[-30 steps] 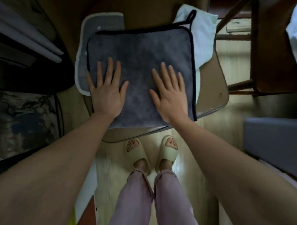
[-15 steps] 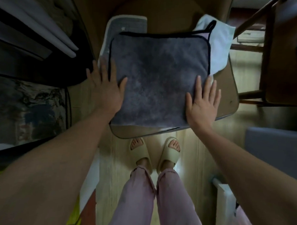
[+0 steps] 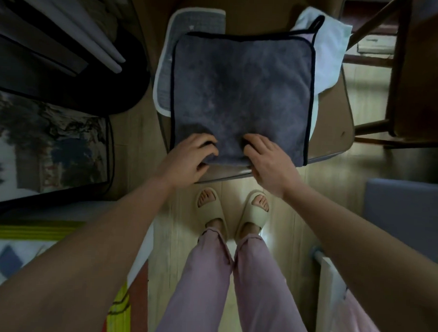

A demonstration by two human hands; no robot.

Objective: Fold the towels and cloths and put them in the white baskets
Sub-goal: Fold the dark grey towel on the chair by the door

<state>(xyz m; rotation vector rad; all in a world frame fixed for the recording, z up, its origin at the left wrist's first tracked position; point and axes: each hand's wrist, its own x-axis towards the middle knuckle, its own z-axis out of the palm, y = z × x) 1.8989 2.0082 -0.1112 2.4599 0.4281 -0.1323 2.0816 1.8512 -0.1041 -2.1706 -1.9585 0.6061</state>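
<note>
My left hand [image 3: 189, 155] and my right hand [image 3: 264, 159] are both at the near edge of the dark grey towel [image 3: 241, 91]. On each hand the fingers are curled down on top of the cloth and the thumb goes under the edge, so I judge that both hands pinch this near edge, close together around its middle. I cannot see the thumbs fully, because the cloth hides them.

The towel lies flat and nearly square on the bench [image 3: 337, 136], with a black trim around it and a small black loop [image 3: 317, 22] at its far right corner. Its near edge is just beside the near rim of the bench. Under it, on the left, a grey cloth with a pale border [image 3: 164, 70] shows, and on the right a white cloth [image 3: 328, 52] shows; both are partly covered by the towel.

I judge that the step in hand is one more fold of this towel: the near edge is taken, and the next move is to lift it and carry it away from me to meet the far edge. This calls for keeping both pinches level, so the trim lines up, and for not dragging the two cloths below. After that the fold should be pressed flat.

No white basket is in this view, so I cannot tell where the towel must go afterwards. A wooden chair [image 3: 402, 73] stands at the right, and my feet in pale slippers [image 3: 233, 209] are on the floor below the bench.
</note>
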